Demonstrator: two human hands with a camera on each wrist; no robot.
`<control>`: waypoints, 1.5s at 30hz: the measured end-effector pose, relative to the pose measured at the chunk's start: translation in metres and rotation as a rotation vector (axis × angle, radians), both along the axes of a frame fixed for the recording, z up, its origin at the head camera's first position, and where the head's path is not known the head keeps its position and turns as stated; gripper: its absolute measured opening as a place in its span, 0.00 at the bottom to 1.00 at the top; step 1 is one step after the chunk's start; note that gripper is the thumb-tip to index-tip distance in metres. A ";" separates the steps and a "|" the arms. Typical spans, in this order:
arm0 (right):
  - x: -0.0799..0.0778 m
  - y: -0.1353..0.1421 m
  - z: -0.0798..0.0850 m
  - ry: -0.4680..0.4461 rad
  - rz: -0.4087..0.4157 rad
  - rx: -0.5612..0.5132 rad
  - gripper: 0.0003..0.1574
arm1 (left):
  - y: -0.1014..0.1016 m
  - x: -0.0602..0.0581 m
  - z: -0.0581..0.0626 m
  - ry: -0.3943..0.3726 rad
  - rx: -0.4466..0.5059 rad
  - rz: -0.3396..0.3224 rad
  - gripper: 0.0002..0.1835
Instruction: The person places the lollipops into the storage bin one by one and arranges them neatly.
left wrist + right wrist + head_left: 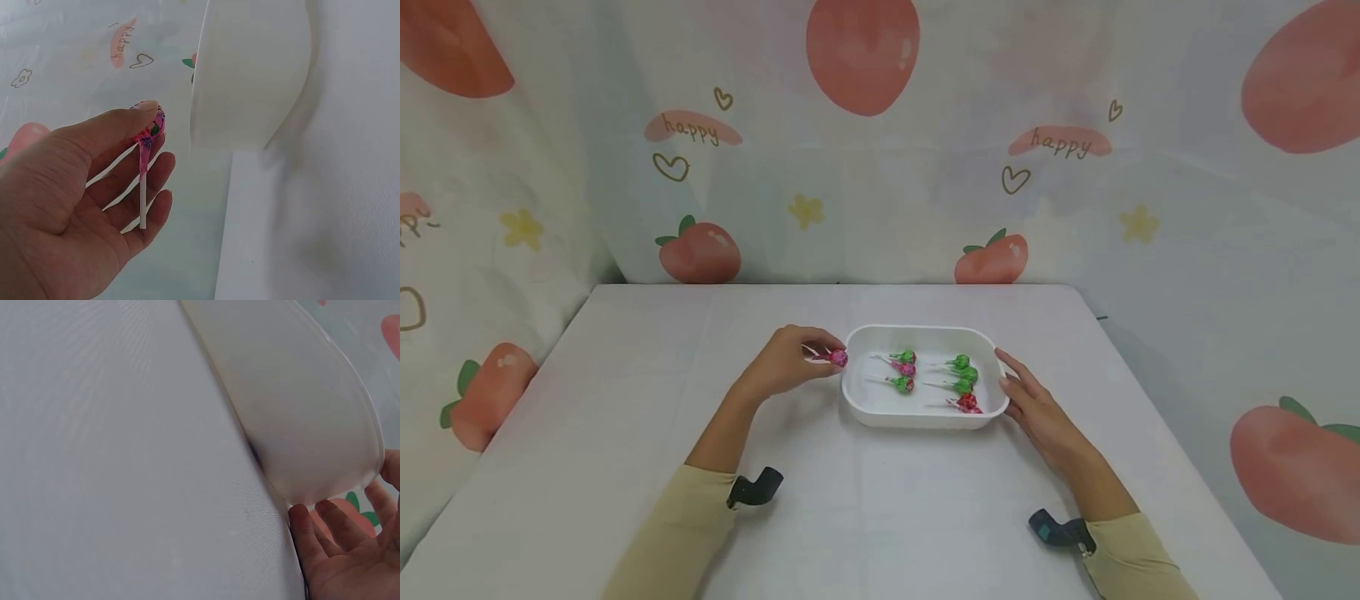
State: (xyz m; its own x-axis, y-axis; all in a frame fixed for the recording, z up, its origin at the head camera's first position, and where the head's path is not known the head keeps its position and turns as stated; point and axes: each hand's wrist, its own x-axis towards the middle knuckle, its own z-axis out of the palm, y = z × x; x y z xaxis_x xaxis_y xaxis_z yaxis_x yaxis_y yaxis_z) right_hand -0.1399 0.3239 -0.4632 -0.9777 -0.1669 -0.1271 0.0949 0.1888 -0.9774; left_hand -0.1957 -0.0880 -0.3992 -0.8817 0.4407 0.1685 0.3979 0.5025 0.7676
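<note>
My left hand [793, 360] pinches a pink-wrapped lollipop [150, 128] by its candy head, between thumb and fingers. Its white stick [143, 203] points down across the palm in the left wrist view. This hand is just beside the left end of a white oval-cornered tray [917, 422]. Inside lie more lollipops: a left group with two green ones and a pink one [904, 368], and a right group of several green ones [962, 375] above red and pink ones [966, 403]. My right hand [1041, 408] touches the tray's right end with extended fingertips [300, 515].
The tray stands on a white-covered table [850, 517]. Behind the table hangs a pale curtain [895, 192] printed with peaches, hearts and stars, which continues along both sides. A dark wrist camera mount [756, 487] sits on the left sleeve, another [1060, 530] on the right.
</note>
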 end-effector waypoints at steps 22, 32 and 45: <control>-0.001 0.000 0.002 0.000 0.010 -0.008 0.39 | 0.051 -0.002 -0.005 0.025 -0.023 -0.100 0.15; -0.001 0.000 0.000 -0.002 0.008 -0.012 0.38 | 0.069 -0.003 -0.014 -0.006 -0.035 -0.124 0.14; -0.001 0.000 0.000 0.000 0.007 -0.015 0.39 | 0.094 -0.007 -0.024 -0.021 -0.062 -0.184 0.14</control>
